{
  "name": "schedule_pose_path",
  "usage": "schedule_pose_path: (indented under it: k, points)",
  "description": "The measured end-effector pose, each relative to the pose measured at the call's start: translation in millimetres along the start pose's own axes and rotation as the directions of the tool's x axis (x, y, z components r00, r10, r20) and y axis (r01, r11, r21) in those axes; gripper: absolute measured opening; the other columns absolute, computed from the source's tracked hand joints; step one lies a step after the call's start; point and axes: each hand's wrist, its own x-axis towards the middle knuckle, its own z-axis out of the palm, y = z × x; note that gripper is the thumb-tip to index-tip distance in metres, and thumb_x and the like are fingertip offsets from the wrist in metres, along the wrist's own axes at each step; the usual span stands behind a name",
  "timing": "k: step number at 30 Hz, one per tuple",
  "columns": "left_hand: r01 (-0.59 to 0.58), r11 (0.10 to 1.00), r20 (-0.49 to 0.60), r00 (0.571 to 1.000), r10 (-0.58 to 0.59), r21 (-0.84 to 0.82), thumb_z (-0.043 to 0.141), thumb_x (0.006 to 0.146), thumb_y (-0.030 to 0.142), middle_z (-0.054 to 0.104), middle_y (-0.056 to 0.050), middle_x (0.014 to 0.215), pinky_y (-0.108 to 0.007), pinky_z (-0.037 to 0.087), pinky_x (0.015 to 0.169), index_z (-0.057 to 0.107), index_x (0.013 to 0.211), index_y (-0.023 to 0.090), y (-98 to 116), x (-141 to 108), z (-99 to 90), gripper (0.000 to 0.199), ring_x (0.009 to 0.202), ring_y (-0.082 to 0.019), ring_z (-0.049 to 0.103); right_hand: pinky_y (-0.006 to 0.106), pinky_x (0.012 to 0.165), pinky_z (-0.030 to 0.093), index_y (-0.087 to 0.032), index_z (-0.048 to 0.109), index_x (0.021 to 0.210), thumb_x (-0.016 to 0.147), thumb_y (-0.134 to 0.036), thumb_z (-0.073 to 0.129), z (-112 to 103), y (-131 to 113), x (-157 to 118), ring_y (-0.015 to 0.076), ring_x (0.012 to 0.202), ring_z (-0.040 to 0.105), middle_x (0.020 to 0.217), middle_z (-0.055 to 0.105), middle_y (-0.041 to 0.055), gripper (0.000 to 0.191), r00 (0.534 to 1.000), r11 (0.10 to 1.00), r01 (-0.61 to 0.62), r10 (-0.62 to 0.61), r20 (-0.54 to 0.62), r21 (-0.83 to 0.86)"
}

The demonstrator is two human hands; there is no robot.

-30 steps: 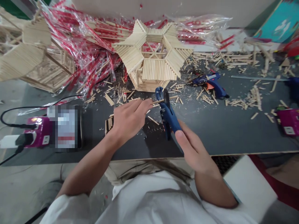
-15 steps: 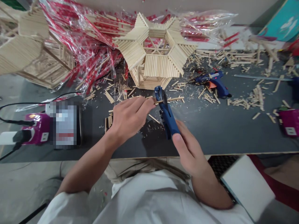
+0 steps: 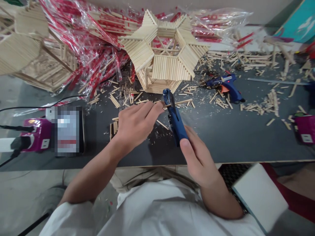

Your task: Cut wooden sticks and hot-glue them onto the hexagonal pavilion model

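Observation:
My left hand (image 3: 137, 126) pinches a thin wooden craft stick (image 3: 178, 103) between its fingertips. The stick runs right, through the jaws of a blue-handled hand cutter (image 3: 174, 118). My right hand (image 3: 197, 160) grips the cutter's handles, with the thumb along the lower end. The cutter's jaws stand just past my left fingertips. Beyond both hands stands a hexagonal pavilion model (image 3: 164, 55) built of pale wooden sticks, its base close above the cutter's head.
On the dark work table (image 3: 221, 141) lie scattered sticks and shavings, a blue glue gun (image 3: 227, 87) and a metal ruler (image 3: 278, 81). Bags of red-marked sticks (image 3: 98, 42) and a second stick model (image 3: 41, 62) fill the back left. Purple power strips (image 3: 36, 135) sit at the table's sides.
The stick now reaches farther right past the cutter's jaws than a second ago. My hands have shifted only slightly, and the whole view has tilted a little.

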Motion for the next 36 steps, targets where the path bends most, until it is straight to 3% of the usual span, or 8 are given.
schedule_pose_path:
  k: [3, 9, 20, 24, 28, 36]
  points:
    - [0.045, 0.999, 0.036, 0.998, -0.045, -0.002, 0.048, 0.113, 0.034, 0.074, -0.002, 0.084, -0.027, 0.044, 0.064, 0.073, 0.109, 0.024, 0, 1, -1.2, 0.027, 0.074, -0.014, 0.07, 0.049, 0.126, 0.041, -0.028, 0.05, 0.162, 0.113, -0.045, 0.043, 1, -1, 2, 0.0294, 0.149, 0.05, 0.161, 0.055, 0.0088, 0.052, 1.0, 1.0, -0.02, 0.02, 0.0, 0.009]
    - [0.026, 0.994, 0.046, 0.998, -0.031, 0.11, 0.044, 0.114, 0.033, 0.07, -0.001, 0.075, -0.027, 0.037, 0.058, 0.074, 0.107, 0.023, 1, 4, -2.4, 0.033, 0.067, -0.013, 0.065, 0.051, 0.123, 0.044, -0.03, 0.058, 0.156, 0.113, -0.048, 0.044, 0, -3, 8, 0.0306, 0.141, 0.057, 0.157, 0.059, 0.0085, 0.049, 0.999, 0.999, -0.038, 0.038, 0.021, 0.029]
    - [0.078, 0.995, 0.078, 0.994, -0.082, 0.058, 0.043, 0.114, 0.034, 0.072, -0.002, 0.079, -0.029, 0.033, 0.057, 0.073, 0.114, 0.022, 2, 3, -0.5, 0.032, 0.069, -0.013, 0.067, 0.05, 0.121, 0.043, -0.025, 0.057, 0.155, 0.113, -0.049, 0.043, 3, -1, 11, 0.0305, 0.144, 0.053, 0.156, 0.059, 0.0108, 0.05, 0.999, 0.999, -0.044, 0.044, 0.023, 0.015]
    - [0.055, 0.996, 0.049, 0.997, -0.058, 0.07, 0.042, 0.114, 0.03, 0.073, -0.002, 0.078, -0.03, 0.032, 0.056, 0.073, 0.11, 0.02, 2, 3, -0.2, 0.033, 0.068, -0.013, 0.067, 0.049, 0.103, 0.052, -0.023, 0.068, 0.132, 0.112, -0.055, 0.042, 9, 5, 11, 0.0327, 0.118, 0.068, 0.131, 0.073, 0.0141, 0.046, 0.996, 0.99, -0.084, 0.079, -0.046, -0.111]
    - [0.021, 0.997, -0.001, 1.0, -0.021, 0.072, 0.044, 0.113, 0.028, 0.074, -0.001, 0.079, -0.03, 0.032, 0.056, 0.072, 0.105, 0.019, 3, 3, -0.3, 0.031, 0.067, -0.013, 0.067, 0.043, 0.085, 0.051, -0.022, 0.067, 0.106, 0.111, -0.059, 0.037, 15, 8, 13, 0.0307, 0.095, 0.07, 0.1, 0.076, 0.0123, 0.047, 0.993, 0.966, -0.11, 0.095, -0.075, -0.234]
    - [0.073, 0.995, 0.066, 0.995, -0.078, 0.07, 0.04, 0.115, 0.03, 0.079, -0.002, 0.092, -0.03, 0.034, 0.059, 0.07, 0.115, 0.02, -2, 0, 3.4, 0.031, 0.075, -0.014, 0.071, 0.039, 0.073, 0.039, -0.02, 0.059, 0.097, 0.112, -0.055, 0.023, 25, 13, 22, 0.0301, 0.082, 0.065, 0.091, 0.071, 0.014, 0.053, 0.993, 0.874, -0.1, 0.06, -0.099, -0.476]
